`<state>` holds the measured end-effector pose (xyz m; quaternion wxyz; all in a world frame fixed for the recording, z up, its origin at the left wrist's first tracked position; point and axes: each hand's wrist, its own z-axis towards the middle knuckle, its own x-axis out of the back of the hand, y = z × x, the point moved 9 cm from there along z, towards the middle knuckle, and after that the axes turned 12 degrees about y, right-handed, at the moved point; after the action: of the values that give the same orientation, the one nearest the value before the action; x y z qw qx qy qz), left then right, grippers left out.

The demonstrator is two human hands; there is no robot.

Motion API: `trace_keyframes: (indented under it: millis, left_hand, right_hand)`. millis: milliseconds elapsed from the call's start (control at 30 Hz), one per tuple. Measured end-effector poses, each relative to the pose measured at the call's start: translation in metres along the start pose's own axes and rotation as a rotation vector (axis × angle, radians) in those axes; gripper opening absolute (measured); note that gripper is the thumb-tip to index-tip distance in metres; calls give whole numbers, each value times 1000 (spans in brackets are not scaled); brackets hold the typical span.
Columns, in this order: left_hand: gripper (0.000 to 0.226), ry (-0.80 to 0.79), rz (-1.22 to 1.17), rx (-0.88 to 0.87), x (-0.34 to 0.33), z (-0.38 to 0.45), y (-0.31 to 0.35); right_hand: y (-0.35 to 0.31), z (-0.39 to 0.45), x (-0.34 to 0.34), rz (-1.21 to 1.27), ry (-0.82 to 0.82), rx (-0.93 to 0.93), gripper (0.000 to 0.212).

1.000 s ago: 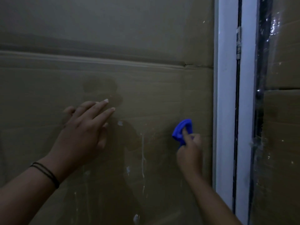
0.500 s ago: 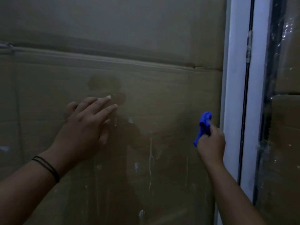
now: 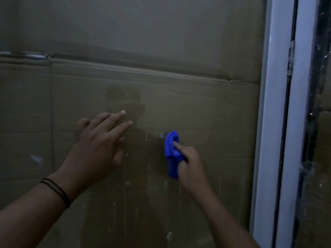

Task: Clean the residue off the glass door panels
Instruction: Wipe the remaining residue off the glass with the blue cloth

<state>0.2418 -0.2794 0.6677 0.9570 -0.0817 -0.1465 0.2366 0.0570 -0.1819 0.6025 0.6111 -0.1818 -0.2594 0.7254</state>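
So our left hand (image 3: pixel 96 149) is flat on the glass panel (image 3: pixel 206 122), fingers straight, just bracing. Our right hand (image 3: pixel 191 161) is pinching the blue cloth (image 3: pixel 171 149), forefinger pushing it onto the glass mid-panel, so we reckon we're mid-scrub on a spot. White streaks and flecks (image 3: pixel 168 235) run below the cloth, so next up is probably working downward with firm pressure. Plenty of open glass left and up; the white door frame (image 3: pixel 268 140) closes us in on the right. Cardboard (image 3: pixel 161 33) sits behind the glass.
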Motion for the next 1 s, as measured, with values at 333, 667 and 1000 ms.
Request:
trace_keyframes:
  millis: [333,667,1000]
  left_hand:
    - [57,-10,52,-11,14,-10,-26]
    - [62,59,2,83,25,-16,-54]
    - [67,16,34,66,27,-19,-49]
  right_hand:
    - [14,66,102,-335,521,-148,44]
    - [-86,-14,-78,-220,31,393,50]
    - [-32,38,26,81,265,-203,28]
